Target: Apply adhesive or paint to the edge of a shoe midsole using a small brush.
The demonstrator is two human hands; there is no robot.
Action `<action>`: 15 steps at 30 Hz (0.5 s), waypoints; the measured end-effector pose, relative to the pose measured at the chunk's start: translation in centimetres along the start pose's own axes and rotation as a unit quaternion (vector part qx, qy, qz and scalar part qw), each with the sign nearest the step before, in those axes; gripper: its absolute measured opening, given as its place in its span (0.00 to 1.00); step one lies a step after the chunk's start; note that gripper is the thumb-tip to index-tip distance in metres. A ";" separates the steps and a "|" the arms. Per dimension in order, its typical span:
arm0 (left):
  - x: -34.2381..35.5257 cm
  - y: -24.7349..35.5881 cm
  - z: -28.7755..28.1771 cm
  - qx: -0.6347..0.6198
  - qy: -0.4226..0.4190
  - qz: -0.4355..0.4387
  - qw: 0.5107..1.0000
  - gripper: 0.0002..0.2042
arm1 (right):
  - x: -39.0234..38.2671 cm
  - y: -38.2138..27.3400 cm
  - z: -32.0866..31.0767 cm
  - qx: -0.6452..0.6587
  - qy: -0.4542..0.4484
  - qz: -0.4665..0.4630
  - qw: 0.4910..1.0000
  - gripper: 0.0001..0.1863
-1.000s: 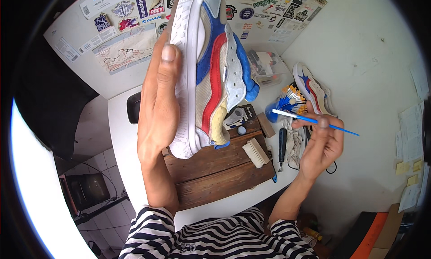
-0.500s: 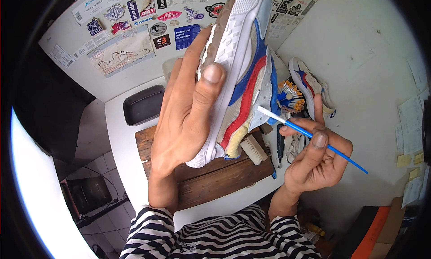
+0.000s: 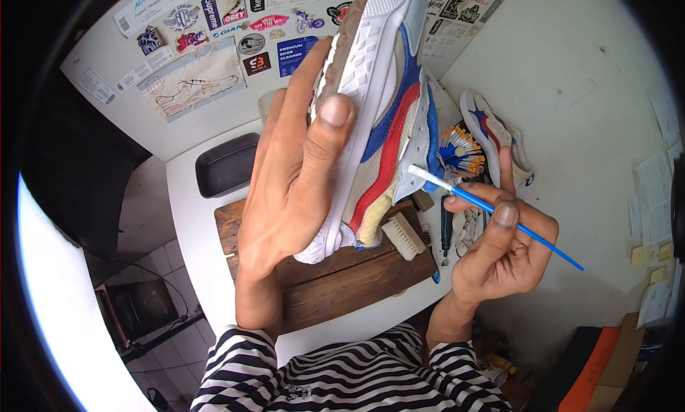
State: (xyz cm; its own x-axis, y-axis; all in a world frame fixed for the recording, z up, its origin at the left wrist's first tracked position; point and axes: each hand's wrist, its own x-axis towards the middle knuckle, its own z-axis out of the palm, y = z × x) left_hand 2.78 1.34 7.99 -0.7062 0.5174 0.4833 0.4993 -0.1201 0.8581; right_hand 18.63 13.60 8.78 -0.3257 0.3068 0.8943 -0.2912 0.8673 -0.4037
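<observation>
Sneaker (image 3: 385, 130), tilted, upper centre of frame; left hand (image 3: 285, 176) clamped on its sole (image 3: 360, 69). Paintbrush (image 3: 464, 196), blue-handled, pinched in right hand (image 3: 503, 248), right of centre, hands apart; tip over grey eyelet panel (image 3: 416, 149), contact unclear. Likely hazard: stray marks on red stripe (image 3: 387, 162), should either grip slip. Lower centre: scrub brush (image 3: 404, 236), wooden board (image 3: 342, 291).

Sneaker (image 3: 374, 146) is combining white midsole (image 3: 347, 176), beige mesh (image 3: 369, 176), wavy red stripe (image 3: 389, 159), blue panel (image 3: 383, 132), pale-yellow lining (image 3: 372, 226). Paintbrush (image 3: 471, 199) is pairing blue handle (image 3: 546, 246) with white tip (image 3: 426, 175). Shirt (image 3: 335, 373) is displaying black-and-white stripes; table (image 3: 194, 226) is showing white, wooden board (image 3: 342, 298) streaked brown, tray (image 3: 227, 166) black.
</observation>
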 end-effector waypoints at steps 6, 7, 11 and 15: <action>0.0 0.0 0.1 0.000 0.000 -0.005 1.000 0.39 | 0.3 0.1 0.2 -0.032 0.008 -0.027 0.999 0.09; 0.0 0.0 0.0 0.002 -0.004 -0.001 1.000 0.39 | 0.2 0.2 0.4 -0.037 0.005 -0.030 0.999 0.09; 0.2 -0.1 0.1 0.011 -0.005 0.000 1.000 0.38 | 0.3 0.1 0.0 -0.071 0.012 -0.027 0.997 0.08; 0.0 -0.2 0.0 0.000 -0.002 -0.001 1.000 0.38 | 0.3 -0.2 0.4 -0.044 0.011 -0.033 0.998 0.08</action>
State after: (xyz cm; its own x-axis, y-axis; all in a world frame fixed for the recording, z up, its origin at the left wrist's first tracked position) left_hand 2.70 1.38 7.85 -0.7051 0.5213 0.4807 0.4980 -0.1186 0.8590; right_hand 18.21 13.39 9.00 -0.2893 0.2561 0.9224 -0.2302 0.9167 -0.3267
